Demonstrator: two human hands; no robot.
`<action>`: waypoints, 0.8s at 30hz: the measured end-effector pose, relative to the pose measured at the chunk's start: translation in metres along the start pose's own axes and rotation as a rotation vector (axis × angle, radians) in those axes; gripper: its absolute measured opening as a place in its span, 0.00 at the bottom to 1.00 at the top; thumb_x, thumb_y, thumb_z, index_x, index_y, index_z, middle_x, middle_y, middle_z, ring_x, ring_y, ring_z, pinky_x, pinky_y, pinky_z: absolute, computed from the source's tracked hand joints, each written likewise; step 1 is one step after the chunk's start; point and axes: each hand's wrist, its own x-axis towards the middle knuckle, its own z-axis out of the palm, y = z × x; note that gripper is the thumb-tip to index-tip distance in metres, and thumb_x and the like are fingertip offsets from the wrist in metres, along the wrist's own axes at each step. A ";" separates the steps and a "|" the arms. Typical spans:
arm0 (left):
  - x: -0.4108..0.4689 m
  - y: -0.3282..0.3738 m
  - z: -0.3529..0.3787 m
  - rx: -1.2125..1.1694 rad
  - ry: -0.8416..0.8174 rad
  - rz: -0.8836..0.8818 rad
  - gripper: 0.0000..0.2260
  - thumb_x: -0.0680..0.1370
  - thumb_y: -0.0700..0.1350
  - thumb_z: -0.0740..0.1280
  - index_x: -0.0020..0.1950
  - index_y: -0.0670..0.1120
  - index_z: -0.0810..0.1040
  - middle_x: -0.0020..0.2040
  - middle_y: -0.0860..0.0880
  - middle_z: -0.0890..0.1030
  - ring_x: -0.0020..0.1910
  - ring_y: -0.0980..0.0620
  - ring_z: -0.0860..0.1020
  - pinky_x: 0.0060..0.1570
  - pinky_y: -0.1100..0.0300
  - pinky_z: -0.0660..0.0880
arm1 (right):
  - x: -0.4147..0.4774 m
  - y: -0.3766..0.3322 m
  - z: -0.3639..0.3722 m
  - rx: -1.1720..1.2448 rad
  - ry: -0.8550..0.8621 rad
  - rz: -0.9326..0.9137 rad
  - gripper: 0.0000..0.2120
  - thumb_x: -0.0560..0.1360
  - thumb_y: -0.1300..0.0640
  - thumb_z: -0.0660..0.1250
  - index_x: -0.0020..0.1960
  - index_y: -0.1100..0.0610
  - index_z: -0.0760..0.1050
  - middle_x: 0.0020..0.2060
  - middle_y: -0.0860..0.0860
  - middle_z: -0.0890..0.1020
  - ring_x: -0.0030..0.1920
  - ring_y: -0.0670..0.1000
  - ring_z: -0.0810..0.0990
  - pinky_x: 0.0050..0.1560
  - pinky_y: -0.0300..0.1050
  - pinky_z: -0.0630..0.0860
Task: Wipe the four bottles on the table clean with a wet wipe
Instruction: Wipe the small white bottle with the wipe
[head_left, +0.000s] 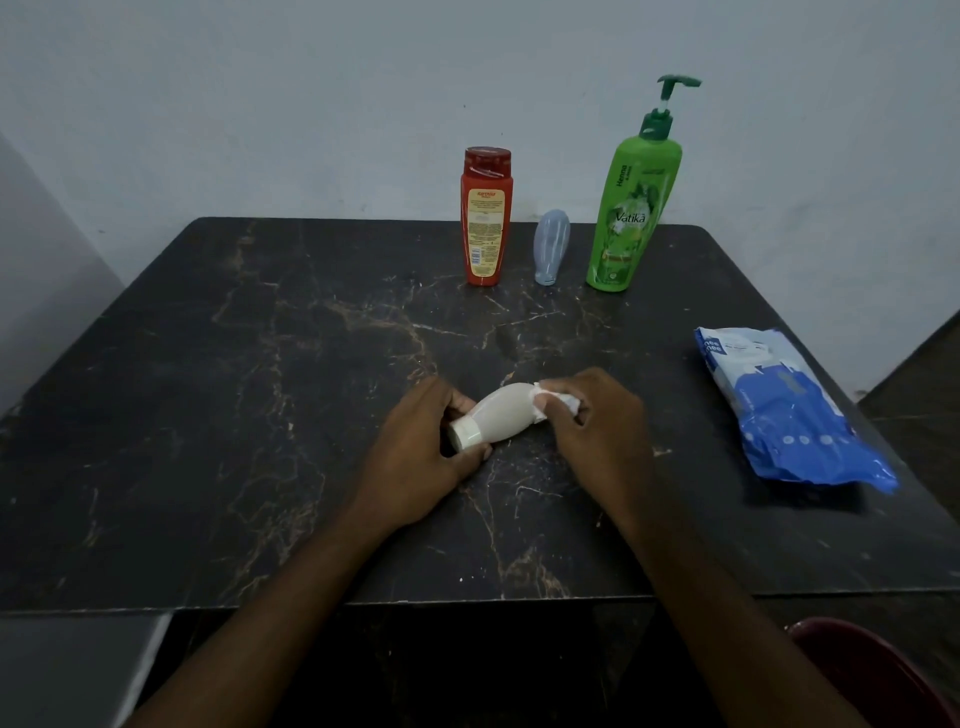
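The head view looks down on a dark marbled table (208, 415). Near its middle, the left hand (421, 452) curls its fingers and thumb around the cap end of a small white bottle (498, 410), which lies on its side, cap pointing left and towards the near edge. The right hand (592, 421) pinches a crumpled white wipe (550, 402) against the bottle's far right end. At the far edge three more bottles stand in a row: a red bottle (485, 218) on the left, a small pale blue bottle (550, 247) in the middle standing on its cap, and a tall green pump bottle (631, 208) on the right. A blue pack of wipes (784, 410) lies near the table's right edge.
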 end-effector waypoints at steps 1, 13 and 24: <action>0.000 0.001 0.000 0.003 0.002 0.004 0.16 0.70 0.48 0.79 0.52 0.52 0.76 0.50 0.58 0.78 0.48 0.60 0.75 0.43 0.60 0.74 | 0.000 0.000 -0.001 0.015 0.009 0.009 0.08 0.77 0.54 0.69 0.56 0.52 0.82 0.50 0.48 0.81 0.48 0.43 0.78 0.53 0.36 0.75; 0.000 0.003 0.000 -0.001 0.024 -0.007 0.15 0.70 0.49 0.79 0.51 0.53 0.77 0.47 0.58 0.79 0.46 0.60 0.77 0.41 0.61 0.75 | -0.015 -0.015 0.010 0.002 -0.127 -0.392 0.09 0.77 0.61 0.68 0.57 0.56 0.81 0.51 0.47 0.77 0.48 0.44 0.77 0.49 0.33 0.73; -0.001 0.004 -0.002 0.003 0.026 -0.016 0.16 0.69 0.45 0.79 0.51 0.51 0.77 0.47 0.58 0.79 0.45 0.60 0.76 0.39 0.68 0.71 | -0.009 -0.016 0.007 0.033 -0.066 -0.214 0.10 0.78 0.61 0.67 0.58 0.56 0.81 0.52 0.46 0.76 0.49 0.43 0.77 0.49 0.28 0.71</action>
